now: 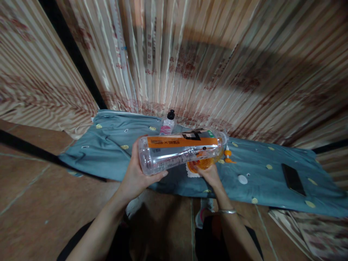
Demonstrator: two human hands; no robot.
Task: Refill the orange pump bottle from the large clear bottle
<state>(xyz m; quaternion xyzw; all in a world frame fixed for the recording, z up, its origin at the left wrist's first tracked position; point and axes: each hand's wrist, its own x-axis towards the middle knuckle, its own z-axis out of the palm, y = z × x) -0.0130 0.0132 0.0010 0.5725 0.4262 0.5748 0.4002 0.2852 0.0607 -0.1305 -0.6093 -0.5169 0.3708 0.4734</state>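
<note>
Your left hand (135,177) grips a large clear plastic bottle (179,149) above the translucent orange plastic bottle (204,165) your right hand (211,175) grips; apparent pouring demands steady alignment.

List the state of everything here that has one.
Large bottle: tipped nearly sideways, in the left hand
Orange bottle: in the right hand, partly hidden
Small bottle: black top on
Cloth: spread, wrinkled
Pump: lying on the cloth
White disc: lying flat
Phone: flat, dark
Curtain: hanging in folds
</note>
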